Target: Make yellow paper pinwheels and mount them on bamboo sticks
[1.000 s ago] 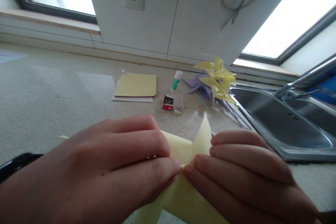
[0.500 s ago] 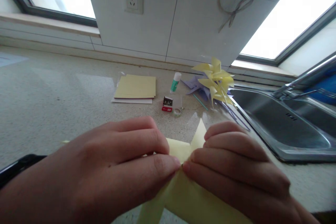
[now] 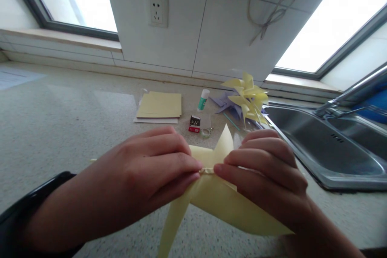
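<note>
My left hand (image 3: 136, 177) and my right hand (image 3: 266, 177) meet at the middle of a pale yellow paper pinwheel (image 3: 217, 201), fingertips pinching its centre from both sides. One pointed blade stands up between the hands, and other blades hang down toward me over the speckled countertop (image 3: 60, 117). A dark band shows on my left wrist. The pinwheel's centre is mostly hidden by my fingers.
At the back lie a stack of yellow paper sheets (image 3: 159, 105), a glue stick (image 3: 203, 99), a small red box (image 3: 194, 124) and finished yellow pinwheels (image 3: 249, 98) over purple ones. A steel sink (image 3: 329, 149) with a tap is at the right. A wall socket (image 3: 157, 10) is above.
My hands and the pinwheel have drawn a little away from me and appear smaller; more of the lower blades shows now. The fingertips stay pinched at the centre.
</note>
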`<act>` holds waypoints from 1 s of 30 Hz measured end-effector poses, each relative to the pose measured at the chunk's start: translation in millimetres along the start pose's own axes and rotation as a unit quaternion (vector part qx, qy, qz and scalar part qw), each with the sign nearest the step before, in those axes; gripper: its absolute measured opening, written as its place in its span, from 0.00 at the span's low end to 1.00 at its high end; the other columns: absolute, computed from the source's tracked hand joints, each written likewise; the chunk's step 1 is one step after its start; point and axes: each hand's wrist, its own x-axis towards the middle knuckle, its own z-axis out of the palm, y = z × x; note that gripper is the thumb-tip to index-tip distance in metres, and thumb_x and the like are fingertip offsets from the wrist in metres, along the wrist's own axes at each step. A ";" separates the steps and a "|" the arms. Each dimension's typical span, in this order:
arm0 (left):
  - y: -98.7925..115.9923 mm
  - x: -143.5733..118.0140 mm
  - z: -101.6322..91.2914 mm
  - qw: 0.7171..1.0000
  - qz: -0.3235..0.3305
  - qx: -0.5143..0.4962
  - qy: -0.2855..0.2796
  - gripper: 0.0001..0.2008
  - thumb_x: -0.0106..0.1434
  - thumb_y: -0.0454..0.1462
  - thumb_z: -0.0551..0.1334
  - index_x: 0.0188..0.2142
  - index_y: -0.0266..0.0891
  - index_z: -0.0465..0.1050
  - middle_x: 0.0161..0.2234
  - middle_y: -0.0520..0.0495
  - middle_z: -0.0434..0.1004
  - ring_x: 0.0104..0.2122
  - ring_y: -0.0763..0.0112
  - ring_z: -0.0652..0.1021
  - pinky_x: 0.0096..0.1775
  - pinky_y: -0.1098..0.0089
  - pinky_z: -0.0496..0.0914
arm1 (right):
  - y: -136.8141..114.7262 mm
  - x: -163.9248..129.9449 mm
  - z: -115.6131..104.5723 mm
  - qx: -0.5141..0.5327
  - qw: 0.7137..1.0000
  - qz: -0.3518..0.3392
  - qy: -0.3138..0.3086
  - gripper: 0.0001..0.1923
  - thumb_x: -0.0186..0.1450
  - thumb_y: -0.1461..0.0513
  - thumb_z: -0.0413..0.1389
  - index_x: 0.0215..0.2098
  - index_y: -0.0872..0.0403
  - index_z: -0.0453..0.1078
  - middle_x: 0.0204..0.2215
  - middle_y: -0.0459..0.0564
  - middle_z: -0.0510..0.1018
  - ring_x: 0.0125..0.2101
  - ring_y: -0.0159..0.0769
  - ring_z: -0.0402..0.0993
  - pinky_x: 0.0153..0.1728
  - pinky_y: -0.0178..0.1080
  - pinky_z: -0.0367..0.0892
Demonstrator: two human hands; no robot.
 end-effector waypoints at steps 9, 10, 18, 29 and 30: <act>-7.8 -1.0 2.6 0.995 0.006 0.100 0.027 0.04 0.70 0.32 0.62 0.39 0.37 0.76 0.34 0.47 0.76 0.36 0.67 0.74 0.40 0.65 0.72 | 25.1 3.7 1.9 0.041 0.996 0.050 -0.062 0.17 0.62 0.73 0.56 0.47 0.51 0.71 0.37 0.48 0.78 0.38 0.37 0.72 0.40 0.44 0.68; -8.3 -1.0 2.5 0.994 0.007 0.109 0.025 0.04 0.70 0.33 0.61 0.39 0.37 0.76 0.34 0.47 0.76 0.36 0.67 0.74 0.41 0.64 0.72 | 25.6 3.7 1.4 0.055 0.995 0.062 -0.058 0.18 0.62 0.73 0.55 0.46 0.50 0.71 0.37 0.47 0.78 0.37 0.37 0.71 0.40 0.44 0.68; -10.2 -1.8 4.4 0.988 0.031 0.148 0.024 0.04 0.70 0.34 0.62 0.39 0.37 0.76 0.34 0.46 0.76 0.37 0.64 0.75 0.40 0.62 0.74 | 11.1 8.6 13.4 0.117 0.987 0.110 -0.012 0.09 0.62 0.65 0.62 0.41 0.51 0.74 0.33 0.46 0.79 0.33 0.36 0.71 0.35 0.41 0.68; -10.4 0.5 11.3 0.985 0.054 0.161 0.025 0.03 0.68 0.33 0.62 0.37 0.36 0.75 0.33 0.45 0.77 0.35 0.63 0.75 0.37 0.61 0.74 | 2.0 9.6 21.4 0.072 0.991 0.110 -0.008 0.04 0.60 0.67 0.63 0.32 0.52 0.76 0.27 0.45 0.78 0.28 0.33 0.67 0.32 0.40 0.65; -10.2 0.5 11.7 0.985 0.053 0.160 0.025 0.03 0.68 0.33 0.62 0.37 0.36 0.75 0.33 0.45 0.77 0.35 0.63 0.74 0.37 0.61 0.74 | 1.5 9.3 21.5 0.072 0.991 0.111 -0.008 0.04 0.60 0.67 0.63 0.32 0.52 0.76 0.27 0.45 0.78 0.28 0.33 0.67 0.32 0.40 0.65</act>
